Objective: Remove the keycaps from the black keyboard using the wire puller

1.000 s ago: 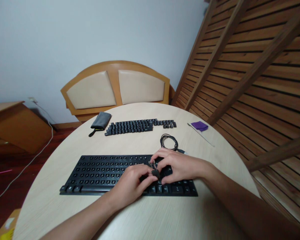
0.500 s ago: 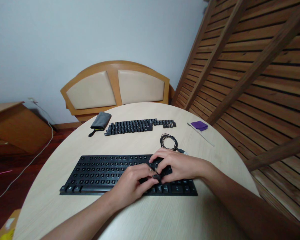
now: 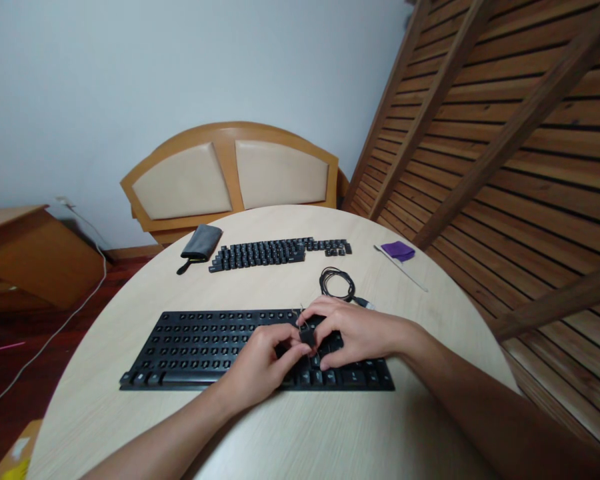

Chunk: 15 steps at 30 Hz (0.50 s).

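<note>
A black keyboard (image 3: 200,347) with most keycaps off lies in front of me on the round table (image 3: 290,427). Both hands work over its right part. My left hand (image 3: 260,367) pinches a small black keycap (image 3: 307,335) between thumb and fingers. My right hand (image 3: 355,331) curls round a thin wire keycap puller, which grips the same cap from above. Keycaps remain along the keyboard's bottom right row.
Rows of removed keycaps (image 3: 275,253) lie at the table's far side, next to a grey pouch (image 3: 201,243). A coiled black cable (image 3: 338,284) sits just beyond my right hand. A purple cloth (image 3: 399,250) and a thin stick lie at the right. A chair (image 3: 230,177) stands behind the table.
The keycap and puller have risen and shifted slightly away from me, from near the bottom rows to above the keyboard's middle rows. Both hands followed.
</note>
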### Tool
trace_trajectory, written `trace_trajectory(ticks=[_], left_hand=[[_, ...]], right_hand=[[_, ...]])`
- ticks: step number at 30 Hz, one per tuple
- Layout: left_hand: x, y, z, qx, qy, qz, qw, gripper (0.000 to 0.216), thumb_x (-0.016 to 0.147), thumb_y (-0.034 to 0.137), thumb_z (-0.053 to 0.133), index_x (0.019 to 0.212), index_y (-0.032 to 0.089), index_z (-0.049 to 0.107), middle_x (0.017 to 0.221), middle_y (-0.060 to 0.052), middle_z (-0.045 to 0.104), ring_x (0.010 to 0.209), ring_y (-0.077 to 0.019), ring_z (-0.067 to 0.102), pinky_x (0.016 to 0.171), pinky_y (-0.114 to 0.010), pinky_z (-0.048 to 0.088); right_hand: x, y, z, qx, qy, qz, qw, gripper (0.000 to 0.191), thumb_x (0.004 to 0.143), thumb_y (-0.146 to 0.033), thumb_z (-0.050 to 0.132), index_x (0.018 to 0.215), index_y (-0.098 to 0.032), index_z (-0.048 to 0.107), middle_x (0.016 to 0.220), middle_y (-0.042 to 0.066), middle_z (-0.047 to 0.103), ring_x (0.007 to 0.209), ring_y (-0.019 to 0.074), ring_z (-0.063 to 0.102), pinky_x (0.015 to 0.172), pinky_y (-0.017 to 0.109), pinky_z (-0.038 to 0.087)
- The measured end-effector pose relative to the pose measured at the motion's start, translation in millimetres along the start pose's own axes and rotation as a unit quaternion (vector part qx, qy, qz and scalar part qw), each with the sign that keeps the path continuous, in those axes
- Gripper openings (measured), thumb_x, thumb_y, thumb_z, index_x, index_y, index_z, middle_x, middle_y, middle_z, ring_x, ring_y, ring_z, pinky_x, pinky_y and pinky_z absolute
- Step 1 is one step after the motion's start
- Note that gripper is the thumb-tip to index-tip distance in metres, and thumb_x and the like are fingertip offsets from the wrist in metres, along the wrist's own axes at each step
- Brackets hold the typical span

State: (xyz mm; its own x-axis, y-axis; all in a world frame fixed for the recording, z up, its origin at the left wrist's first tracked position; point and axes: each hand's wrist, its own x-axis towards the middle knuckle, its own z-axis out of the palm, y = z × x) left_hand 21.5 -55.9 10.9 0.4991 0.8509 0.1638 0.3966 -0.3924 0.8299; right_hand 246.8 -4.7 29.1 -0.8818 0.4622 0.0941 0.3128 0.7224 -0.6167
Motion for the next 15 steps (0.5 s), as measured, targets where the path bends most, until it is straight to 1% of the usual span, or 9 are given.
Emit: trace_trajectory(ticks=[6, 10, 15], left_hand=[[0.9, 1.3, -0.8, -0.041, -0.013, -0.03, 0.999, 0.023, 0.094, 0.027, 0.058, 0.076, 0.015, 0.066, 0.073, -0.002, 0.069, 0.068, -0.0144, 0.06, 0.066, -0.025, 0.043], [1.2, -1.3, -0.2, -0.06, -0.016, -0.038, 0.997, 0.025, 0.095, 0.029, 0.056, 0.077, 0.015, 0.065, 0.075, -0.003, 0.07, 0.07, -0.0156, 0.061, 0.068, -0.026, 0.044], [2.4, -4.9, 0.7, -0.084, -0.01, -0.05, 0.995, 0.027, 0.094, 0.031, 0.056, 0.073, 0.016, 0.06, 0.075, -0.003, 0.069, 0.071, -0.016, 0.06, 0.068, -0.027, 0.044]], right_hand=[[0.5, -0.6, -0.4, -0.007, -0.008, 0.001, 1.0, 0.017, 0.078, -0.033, 0.077, 0.093, -0.025, 0.076, 0.13, 0.005, 0.058, 0.125, 0.0247, 0.047, 0.108, 0.043, 0.035], [0.8, -1.6, -1.2, -0.005, -0.016, 0.008, 1.0, 0.018, 0.078, -0.033, 0.078, 0.093, -0.024, 0.076, 0.131, 0.006, 0.057, 0.126, 0.0256, 0.046, 0.109, 0.045, 0.034], [0.3, -0.2, 0.0, 0.003, -0.013, 0.014, 1.0, 0.02, 0.077, -0.033, 0.078, 0.095, -0.025, 0.076, 0.13, 0.008, 0.056, 0.127, 0.0259, 0.045, 0.109, 0.046, 0.034]])
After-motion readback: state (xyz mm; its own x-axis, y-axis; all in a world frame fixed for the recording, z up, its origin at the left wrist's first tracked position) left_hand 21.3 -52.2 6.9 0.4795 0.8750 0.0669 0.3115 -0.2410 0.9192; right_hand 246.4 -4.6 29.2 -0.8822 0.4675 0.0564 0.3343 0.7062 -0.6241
